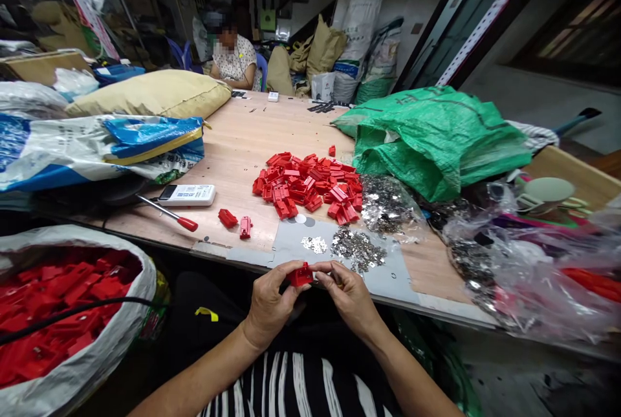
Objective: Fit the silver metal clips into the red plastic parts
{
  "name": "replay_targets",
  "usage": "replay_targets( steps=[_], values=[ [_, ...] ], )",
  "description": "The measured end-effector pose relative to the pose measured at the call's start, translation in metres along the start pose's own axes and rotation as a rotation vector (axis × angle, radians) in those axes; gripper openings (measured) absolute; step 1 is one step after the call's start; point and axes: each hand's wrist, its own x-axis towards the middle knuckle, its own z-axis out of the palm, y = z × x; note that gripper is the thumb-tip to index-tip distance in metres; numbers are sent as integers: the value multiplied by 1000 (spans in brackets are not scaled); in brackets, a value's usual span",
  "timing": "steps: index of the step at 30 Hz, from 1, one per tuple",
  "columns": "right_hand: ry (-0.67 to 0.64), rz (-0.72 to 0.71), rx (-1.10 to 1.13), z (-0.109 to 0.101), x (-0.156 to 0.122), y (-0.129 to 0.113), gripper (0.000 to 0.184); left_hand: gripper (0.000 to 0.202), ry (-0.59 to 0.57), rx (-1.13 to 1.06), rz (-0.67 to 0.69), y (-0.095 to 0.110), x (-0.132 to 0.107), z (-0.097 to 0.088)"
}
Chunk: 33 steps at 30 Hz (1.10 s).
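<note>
A small red plastic part [301, 275] is held between the thumb and fingers of my left hand [272, 297], just in front of the table edge. My right hand [347, 293] is closed in a pinch against the part's right side; whatever is between its fingertips is too small to make out. Beyond my hands lies a heap of similar red parts [310, 181]. Closer in, small metal pieces [358, 249] and a little group of white pieces [314, 244] rest on a grey sheet [291, 249]. Two red parts [228, 218] sit apart on the left.
A red-handled tool [187, 224] and a white device [187, 194] lie left. An open sack of red parts [68, 304] stands at lower left. Green sack [436, 139], metal pieces in plastic bags [388, 203] and clutter line the right. A person [237, 58] sits across the table.
</note>
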Motion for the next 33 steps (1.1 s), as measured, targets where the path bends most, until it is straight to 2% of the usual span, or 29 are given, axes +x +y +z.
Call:
replay_targets(
  steps=[4,8,11,19,29,33],
  values=[
    [19,109,5,-6,-2,1,19,34,-11,-1,-23,2,1,-1],
    [4,146,46,-5,-2,-1,18,32,-10,2,-20,5,1,0],
    [-6,170,155,-2,0,-2,22,31,-19,-5,-1,8,1,-1],
    [-196,365,492,-4,9,-6,37,28,-80,-81,54,12,5,-2],
    [-318,428,655,-5,-3,-8,43,26,-200,-219,-98,11,3,-5],
    [-316,473,720,-5,-9,-5,44,25,-238,-291,-145,11,3,-9]
  ],
)
